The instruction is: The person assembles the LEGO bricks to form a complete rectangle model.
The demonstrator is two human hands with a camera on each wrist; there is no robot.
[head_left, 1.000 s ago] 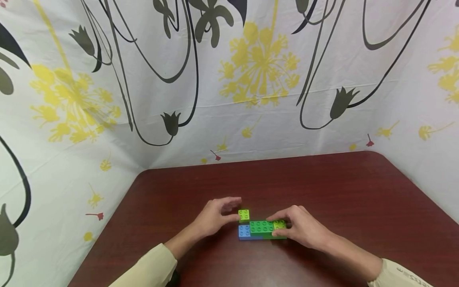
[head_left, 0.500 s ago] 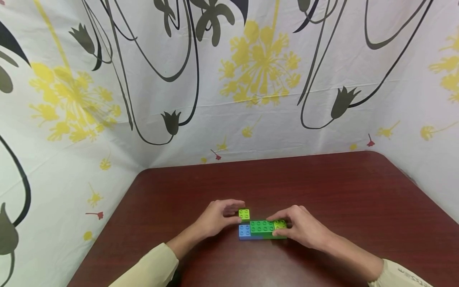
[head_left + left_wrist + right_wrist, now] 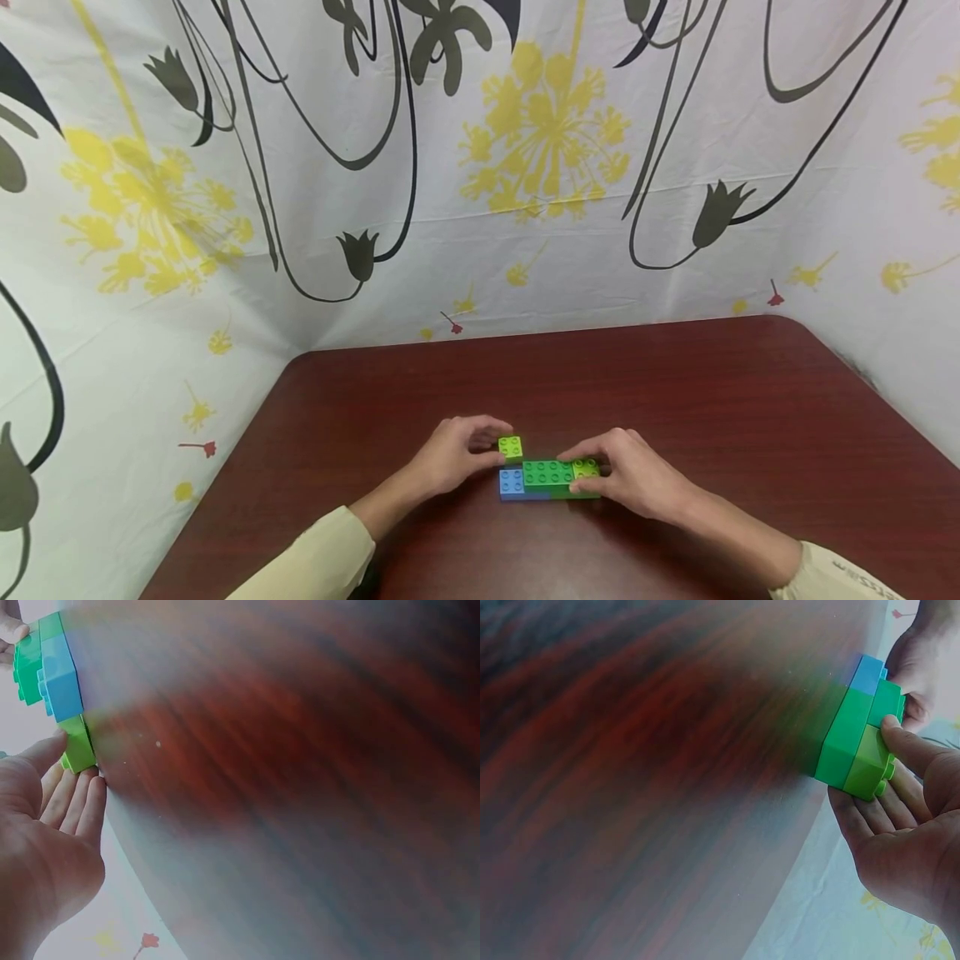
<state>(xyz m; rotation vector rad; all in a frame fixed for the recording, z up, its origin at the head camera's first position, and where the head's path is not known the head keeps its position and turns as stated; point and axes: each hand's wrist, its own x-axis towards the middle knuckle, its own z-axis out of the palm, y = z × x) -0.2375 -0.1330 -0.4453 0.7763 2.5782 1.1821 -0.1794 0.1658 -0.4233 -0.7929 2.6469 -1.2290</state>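
A small lime-green toy brick [image 3: 510, 447] stands just behind the left end of a low brick stack. My left hand [image 3: 459, 456] pinches it, thumb on the near side and fingers at the far side, as the left wrist view also shows. The stack has a blue brick [image 3: 512, 482] at the bottom left, a green brick beside it, and a longer green brick [image 3: 546, 473] on top. At the top right sits a second lime-green brick [image 3: 868, 761]. My right hand [image 3: 632, 475] grips that right end between thumb and fingers.
The bricks rest on a dark red-brown wooden table [image 3: 420, 383] with rounded far corners. A white cloth [image 3: 540, 275] printed with yellow and grey flowers hangs behind and at both sides.
My left hand has moved slightly right and closed its fingers around the loose lime-green brick. The right hand and the stack stay in place.
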